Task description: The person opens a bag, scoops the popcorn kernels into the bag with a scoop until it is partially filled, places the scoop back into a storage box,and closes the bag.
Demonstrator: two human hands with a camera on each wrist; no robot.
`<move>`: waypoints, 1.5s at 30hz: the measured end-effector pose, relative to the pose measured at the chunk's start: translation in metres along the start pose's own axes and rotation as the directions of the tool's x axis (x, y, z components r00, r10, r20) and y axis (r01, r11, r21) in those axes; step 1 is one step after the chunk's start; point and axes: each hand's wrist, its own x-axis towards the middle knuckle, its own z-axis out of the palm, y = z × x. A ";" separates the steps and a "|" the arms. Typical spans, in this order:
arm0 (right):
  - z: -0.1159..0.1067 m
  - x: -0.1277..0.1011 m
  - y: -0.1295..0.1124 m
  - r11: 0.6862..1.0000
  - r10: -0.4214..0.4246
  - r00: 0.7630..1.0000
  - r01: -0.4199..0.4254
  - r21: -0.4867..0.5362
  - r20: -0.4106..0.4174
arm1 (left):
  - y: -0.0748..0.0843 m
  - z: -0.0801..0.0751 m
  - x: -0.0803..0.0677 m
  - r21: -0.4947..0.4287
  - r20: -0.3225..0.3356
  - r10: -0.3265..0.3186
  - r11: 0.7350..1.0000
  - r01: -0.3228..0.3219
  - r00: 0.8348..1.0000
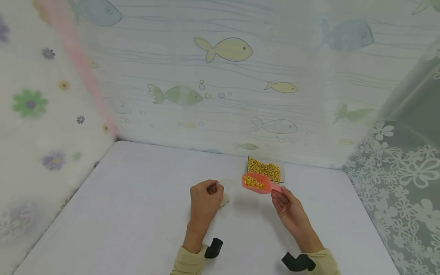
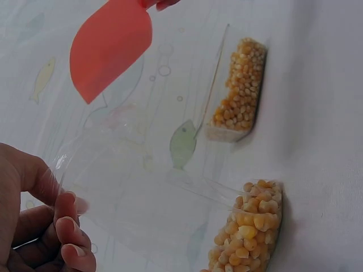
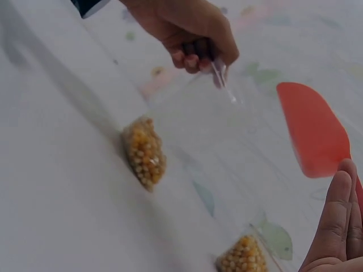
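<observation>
Head view: right hand (image 1: 290,210) grips the handle of an orange scoop (image 1: 254,182), fingers curled round it. Scoop bowl carries a load of corn kernels (image 1: 253,182) and points left, long axis running roughly left-right, slightly away from me. Just behind it sits a clear tray (image 1: 264,170) of corn on the desk (image 1: 137,214).

Left hand (image 1: 204,200) is curled, pinching the rim of a clear bag (image 2: 130,187). In the left wrist view I read the film between thumb and fingers (image 2: 71,226), mouth held up toward the scoop. A pile of corn (image 2: 249,226) already lies at the bag's bottom.

Key relation: bag mouth lies just left of the scoop's tip, close but apart; scoop is above and beside the opening. Right hand is the nearer one to the kernels; left only holds the bag.

Right wrist view confirms the pinch on the film, scoop blade (image 3: 312,127) off to the side.
</observation>
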 end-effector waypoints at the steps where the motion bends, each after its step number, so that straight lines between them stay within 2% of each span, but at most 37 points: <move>1: 0.002 0.000 0.002 1.000 0.005 1.000 -0.004 -0.011 0.002 | 0.000 0.000 0.000 -0.002 0.000 -0.001 1.000 0.001 1.000; 9: 0.015 0.001 0.014 0.996 0.022 1.000 -0.022 -0.088 -0.007 | 0.000 0.000 -0.001 -0.013 0.012 -0.025 1.000 0.025 1.000; 17: 0.025 0.007 0.024 0.986 0.028 0.994 -0.046 -0.158 -0.109 | 0.002 -0.001 -0.001 -0.015 0.022 -0.027 1.000 0.027 0.999; 23: 0.035 0.011 0.028 0.968 -0.018 0.977 -0.036 -0.248 -0.212 | 0.002 -0.002 -0.001 -0.023 0.037 -0.031 0.999 0.031 0.999; 31: 0.045 0.014 0.030 0.932 -0.123 0.960 0.024 -0.361 -0.253 | 0.003 -0.001 -0.001 -0.009 0.058 -0.035 0.999 0.036 0.998; 37: 0.051 0.016 0.028 0.873 -0.205 0.946 0.061 -0.483 -0.250 | 0.004 -0.001 -0.001 0.011 0.042 -0.030 0.999 0.030 0.999; 40: 0.056 0.017 0.025 0.824 -0.235 0.943 0.064 -0.563 -0.237 | 0.004 -0.001 -0.001 0.019 0.039 -0.030 0.999 0.030 0.999; 45: 0.065 0.017 0.019 0.721 -0.280 0.940 0.070 -0.689 -0.197 | 0.003 -0.001 -0.001 0.013 0.039 -0.025 1.000 0.025 0.999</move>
